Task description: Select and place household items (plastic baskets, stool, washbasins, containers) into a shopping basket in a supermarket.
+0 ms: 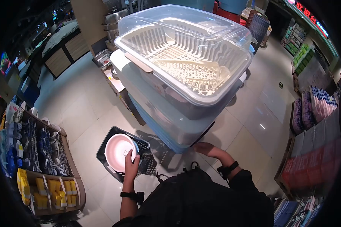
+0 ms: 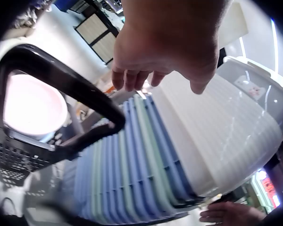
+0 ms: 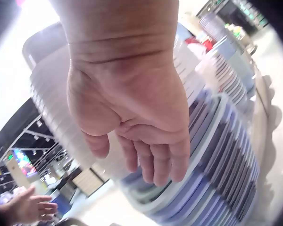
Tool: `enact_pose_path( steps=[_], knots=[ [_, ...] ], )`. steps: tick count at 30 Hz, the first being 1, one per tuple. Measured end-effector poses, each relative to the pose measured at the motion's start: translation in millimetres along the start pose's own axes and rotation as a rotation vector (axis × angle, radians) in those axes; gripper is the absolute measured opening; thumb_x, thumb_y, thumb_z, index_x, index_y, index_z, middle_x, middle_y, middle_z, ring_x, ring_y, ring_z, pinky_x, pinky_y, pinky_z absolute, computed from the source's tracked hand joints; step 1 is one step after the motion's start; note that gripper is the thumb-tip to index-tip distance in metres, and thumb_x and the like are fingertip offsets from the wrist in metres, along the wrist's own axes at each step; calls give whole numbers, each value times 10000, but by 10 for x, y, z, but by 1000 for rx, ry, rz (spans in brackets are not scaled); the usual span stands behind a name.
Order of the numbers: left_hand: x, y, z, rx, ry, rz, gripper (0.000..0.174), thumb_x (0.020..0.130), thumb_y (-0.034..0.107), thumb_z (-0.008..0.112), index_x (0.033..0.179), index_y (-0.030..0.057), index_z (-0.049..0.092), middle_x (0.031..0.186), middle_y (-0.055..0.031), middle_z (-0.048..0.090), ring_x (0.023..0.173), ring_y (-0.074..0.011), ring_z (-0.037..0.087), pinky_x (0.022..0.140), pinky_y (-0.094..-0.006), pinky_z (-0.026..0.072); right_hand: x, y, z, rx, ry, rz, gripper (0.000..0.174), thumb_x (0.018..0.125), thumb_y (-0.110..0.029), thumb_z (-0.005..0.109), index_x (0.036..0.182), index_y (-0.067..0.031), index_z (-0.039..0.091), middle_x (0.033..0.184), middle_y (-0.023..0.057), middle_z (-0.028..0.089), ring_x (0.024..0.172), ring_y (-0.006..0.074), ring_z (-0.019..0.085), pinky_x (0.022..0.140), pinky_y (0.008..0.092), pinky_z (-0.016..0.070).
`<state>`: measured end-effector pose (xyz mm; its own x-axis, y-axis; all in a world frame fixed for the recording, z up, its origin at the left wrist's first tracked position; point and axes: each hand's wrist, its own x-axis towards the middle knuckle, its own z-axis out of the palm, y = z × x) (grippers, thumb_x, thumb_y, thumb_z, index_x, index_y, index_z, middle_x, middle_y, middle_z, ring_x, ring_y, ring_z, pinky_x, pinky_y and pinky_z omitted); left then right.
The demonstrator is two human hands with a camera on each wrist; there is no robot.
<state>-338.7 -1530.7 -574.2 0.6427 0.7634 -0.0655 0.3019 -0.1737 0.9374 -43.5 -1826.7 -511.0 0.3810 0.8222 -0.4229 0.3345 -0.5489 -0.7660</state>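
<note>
My left hand (image 1: pixel 132 166) is held out over the side of a dark shopping basket (image 1: pixel 101 154), its fingers overlapping the rim of a pink basin (image 1: pixel 115 151) inside. In the left wrist view, that hand (image 2: pixel 167 56) has loosely extended fingers and holds nothing, with the basket's black handle (image 2: pixel 61 73) beside it. My right hand (image 1: pixel 207 149) hovers by the lower corner of a tall stack of blue and green tubs (image 1: pixel 174 145). Seen from the right wrist, its palm shows and the relaxed fingers (image 3: pixel 162 165) overlap the tubs. A cream dish rack with a clear lid (image 1: pixel 185 56) tops the stack.
Shelves with slippers and yellow packets (image 1: pixel 41 189) stand at the left. Red and white crates (image 1: pixel 310 162) line the right side, below pink and purple packs (image 1: pixel 307 113). A wooden display stand (image 1: pixel 123 98) is behind the basket. Tiled floor (image 1: pixel 250 125) runs between.
</note>
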Motion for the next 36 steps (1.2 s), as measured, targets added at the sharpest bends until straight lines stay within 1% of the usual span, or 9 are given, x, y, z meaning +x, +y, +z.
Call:
enact_pose_path(
  steps=[2, 5, 8, 10, 12, 17, 23, 26, 36],
  knots=[
    [112, 179, 222, -138, -38, 62, 615, 986, 341, 527, 1453, -23, 361, 1457, -213, 413, 1362, -306, 390, 1125, -387, 294, -290, 145, -446, -13, 237, 54, 457, 980, -366, 526, 1275, -20, 576, 1204, 118, 644, 1141, 231, 594, 998, 354, 438],
    [214, 972, 676, -313, -6, 228, 736, 981, 474, 430, 1494, -8, 217, 1526, -200, 264, 1419, -309, 258, 1153, -407, 217, -417, 373, -1126, 450, 734, -19, 410, 1005, -367, 476, 1237, -47, 585, 1074, 72, 659, 1017, 143, 598, 841, 309, 467],
    [161, 1611, 1065, -471, 58, 385, 861, 975, 608, 333, 1534, 8, 73, 1594, -187, 114, 1475, -312, 125, 1181, -427, 140, -387, 188, -1799, 582, 978, -167, 599, 1021, -492, 401, 1450, -73, 411, 1373, 111, 530, 1275, 211, 489, 1009, 382, 393],
    [127, 1924, 1164, -539, 129, 475, 894, 979, 646, 280, 1546, 10, 8, 1620, -178, 46, 1496, -304, 68, 1194, -423, 90, -257, -22, -2164, 560, 969, -335, 661, 1024, -529, 331, 1517, -90, 306, 1530, 119, 361, 1423, 239, 316, 1135, 442, 242],
    [73, 2390, 1284, -512, 242, 544, 854, 1001, 617, 221, 1541, -1, -14, 1625, -163, 25, 1498, -279, 52, 1199, -389, 46, -1, -93, -2494, 598, 978, -495, 677, 1029, -548, 274, 1533, -96, 264, 1564, 113, 303, 1457, 229, 256, 1165, 441, 185],
    [160, 2450, 1395, -545, 361, 498, 803, 1015, 590, 220, 1548, 9, 67, 1613, -145, 120, 1483, -266, 119, 1192, -381, 97, 450, -401, -3034, 606, 808, -677, 655, 1053, -501, 224, 1524, -49, 269, 1558, 137, 307, 1433, 234, 287, 1170, 353, 193],
    [106, 2596, 1460, -682, 414, 444, 825, 984, 644, 305, 1555, 70, 148, 1573, -127, 238, 1429, -261, 262, 1162, -384, 208, 523, -609, -3025, 666, 801, -644, 707, 1051, -508, 213, 1507, 30, 249, 1505, 189, 369, 1383, 259, 351, 1155, 346, 219],
    [79, 2630, 1484, -740, 406, 422, 823, 981, 646, 317, 1548, 67, 170, 1538, -121, 306, 1391, -258, 334, 1135, -378, 273, 512, -578, -3012, 675, 774, -675, 697, 1054, -495, 212, 1509, 32, 236, 1523, 191, 335, 1401, 270, 325, 1161, 350, 211],
    [185, 2422, 1531, -832, 462, 440, 786, 995, 603, 328, 1538, 49, 203, 1525, -125, 330, 1382, -258, 344, 1136, -380, 272, 501, -564, -2981, 706, 753, -678, 624, 1065, -456, 215, 1520, -32, 270, 1552, 167, 300, 1419, 258, 298, 1171, 351, 196]
  ],
)
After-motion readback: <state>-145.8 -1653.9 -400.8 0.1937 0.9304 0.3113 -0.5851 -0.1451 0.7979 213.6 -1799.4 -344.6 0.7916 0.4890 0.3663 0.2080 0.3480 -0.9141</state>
